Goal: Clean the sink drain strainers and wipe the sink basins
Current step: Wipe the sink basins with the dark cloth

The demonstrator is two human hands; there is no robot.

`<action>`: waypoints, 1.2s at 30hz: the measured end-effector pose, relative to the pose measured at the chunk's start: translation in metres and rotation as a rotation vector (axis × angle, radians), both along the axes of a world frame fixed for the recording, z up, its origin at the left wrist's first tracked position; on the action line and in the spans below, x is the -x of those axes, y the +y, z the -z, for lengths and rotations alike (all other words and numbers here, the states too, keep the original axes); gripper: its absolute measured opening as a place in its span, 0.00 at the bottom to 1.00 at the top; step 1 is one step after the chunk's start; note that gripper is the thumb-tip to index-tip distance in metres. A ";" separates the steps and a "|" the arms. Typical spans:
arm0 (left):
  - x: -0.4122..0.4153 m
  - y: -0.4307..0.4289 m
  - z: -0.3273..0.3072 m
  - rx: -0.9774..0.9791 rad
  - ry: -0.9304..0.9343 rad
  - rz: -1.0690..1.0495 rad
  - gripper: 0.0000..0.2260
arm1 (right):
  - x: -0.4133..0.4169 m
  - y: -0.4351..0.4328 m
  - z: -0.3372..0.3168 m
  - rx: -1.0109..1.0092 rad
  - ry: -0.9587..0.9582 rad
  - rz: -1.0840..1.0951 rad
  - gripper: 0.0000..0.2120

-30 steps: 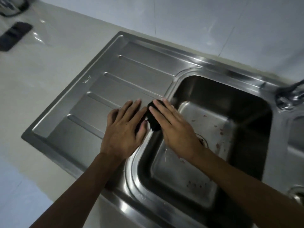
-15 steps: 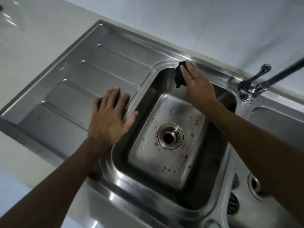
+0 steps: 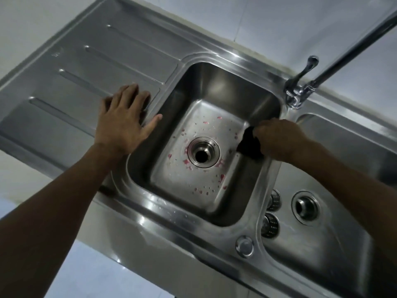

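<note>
A steel double sink fills the view. The left basin has pink specks and droplets on its floor around an open drain. My right hand is shut on a black cloth pressed against this basin's right wall. My left hand lies flat, fingers spread, on the drainboard at the basin's left rim. Two perforated strainers lie in the right basin beside its drain.
The faucet stands behind the divider, its spout running up to the right above my right arm. A round steel cap sits on the front rim. White counter borders the sink at left, a tiled wall behind.
My right hand has carried the cloth from the basin's far left corner across to its right wall. The left hand has stayed on the drainboard. The view has shifted right.
</note>
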State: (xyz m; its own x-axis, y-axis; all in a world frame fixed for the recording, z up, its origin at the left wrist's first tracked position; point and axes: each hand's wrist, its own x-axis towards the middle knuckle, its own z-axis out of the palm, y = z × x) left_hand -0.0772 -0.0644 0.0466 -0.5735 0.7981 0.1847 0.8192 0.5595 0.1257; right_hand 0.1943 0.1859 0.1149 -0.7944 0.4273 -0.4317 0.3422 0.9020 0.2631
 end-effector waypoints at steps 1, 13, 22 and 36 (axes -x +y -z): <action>0.000 0.001 0.000 -0.002 0.001 -0.002 0.34 | 0.003 -0.010 -0.002 0.062 -0.082 -0.023 0.13; 0.005 0.001 0.006 -0.012 0.032 -0.009 0.32 | -0.002 -0.125 0.053 0.694 -0.502 -0.241 0.19; 0.004 0.002 0.005 -0.017 0.002 -0.008 0.32 | 0.033 -0.147 0.137 0.592 -0.247 -0.408 0.32; 0.006 0.000 0.006 -0.053 -0.029 -0.013 0.28 | 0.145 -0.066 0.202 0.222 0.416 0.479 0.31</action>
